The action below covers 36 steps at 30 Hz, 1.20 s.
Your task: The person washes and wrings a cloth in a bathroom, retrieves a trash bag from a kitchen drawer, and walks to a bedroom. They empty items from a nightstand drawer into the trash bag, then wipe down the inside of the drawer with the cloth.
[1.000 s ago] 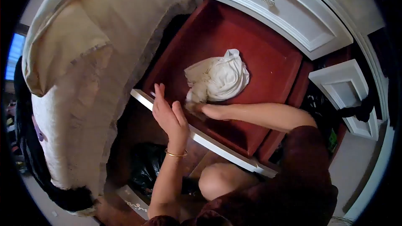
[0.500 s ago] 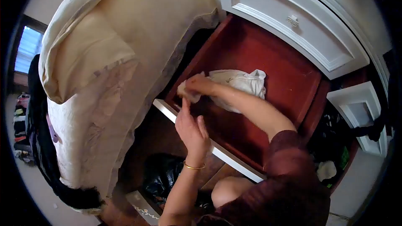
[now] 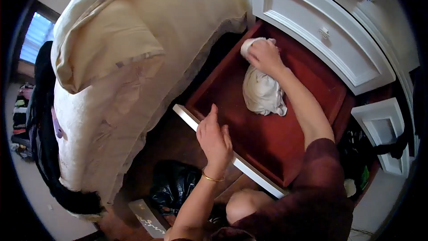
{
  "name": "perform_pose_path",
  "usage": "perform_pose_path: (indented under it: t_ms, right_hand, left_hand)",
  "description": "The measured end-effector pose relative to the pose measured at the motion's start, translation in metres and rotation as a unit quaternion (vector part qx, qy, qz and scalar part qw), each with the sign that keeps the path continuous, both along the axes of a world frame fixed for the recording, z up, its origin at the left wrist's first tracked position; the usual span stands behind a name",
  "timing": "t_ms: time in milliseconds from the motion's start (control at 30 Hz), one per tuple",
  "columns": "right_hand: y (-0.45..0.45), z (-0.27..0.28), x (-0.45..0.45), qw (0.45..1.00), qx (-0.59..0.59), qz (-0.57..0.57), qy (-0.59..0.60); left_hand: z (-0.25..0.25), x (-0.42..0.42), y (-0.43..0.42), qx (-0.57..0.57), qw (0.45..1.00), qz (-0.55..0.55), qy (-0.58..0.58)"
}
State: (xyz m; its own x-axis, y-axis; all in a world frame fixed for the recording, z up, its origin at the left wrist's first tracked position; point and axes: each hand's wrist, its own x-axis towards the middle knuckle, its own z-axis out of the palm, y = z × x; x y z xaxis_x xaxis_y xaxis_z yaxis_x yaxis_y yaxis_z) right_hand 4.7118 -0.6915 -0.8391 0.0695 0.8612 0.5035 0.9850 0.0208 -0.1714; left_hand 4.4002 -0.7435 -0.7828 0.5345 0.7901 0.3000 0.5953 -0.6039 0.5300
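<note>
A red-lined drawer [image 3: 223,102] is pulled out. My right hand [image 3: 264,56] reaches across to its far corner, fingers closed on part of a white cloth [image 3: 263,93]. The rest of the cloth lies bunched on the drawer floor below that hand. My left hand [image 3: 214,136], with a gold bangle at the wrist, is at the drawer's white front edge [image 3: 256,176], fingers stretched out and nothing held.
A bed with a cream cover [image 3: 133,76] stands at the left. A black plastic bag [image 3: 174,187] lies on the floor. On the right, an open side compartment holds dark items behind a white panel [image 3: 384,127].
My right hand has moved from the drawer's front side to its far corner, carrying part of the cloth. The cloth has changed shape. My left hand stays near the front edge.
</note>
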Motion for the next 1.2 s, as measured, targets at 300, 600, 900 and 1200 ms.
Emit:
perform_pose_path:
  t_ms: [300, 600, 900, 1200]
  right_hand:
    - [0.042, -0.014, -0.165, 0.948, 0.151, 0.277, 0.048]
    - [0.038, -0.048, -0.057, 0.99, 0.127, 0.063, 0.017]
    - [0.097, -0.117, 0.048, 0.819, 0.149, -0.366, 0.417]
    - [0.079, -0.089, 0.011, 0.731, 0.016, -0.432, 0.528]
  left_hand:
    - [0.003, 0.0, 0.0, -0.009, 0.999, 0.01, 0.036]
    - [0.001, 0.001, 0.0, -0.014, 1.0, -0.008, 0.011]
    - [0.004, 0.001, -0.002, 0.001, 0.999, -0.009, 0.037]
    - [0.003, 0.004, -0.003, -0.017, 0.999, -0.005, 0.04]
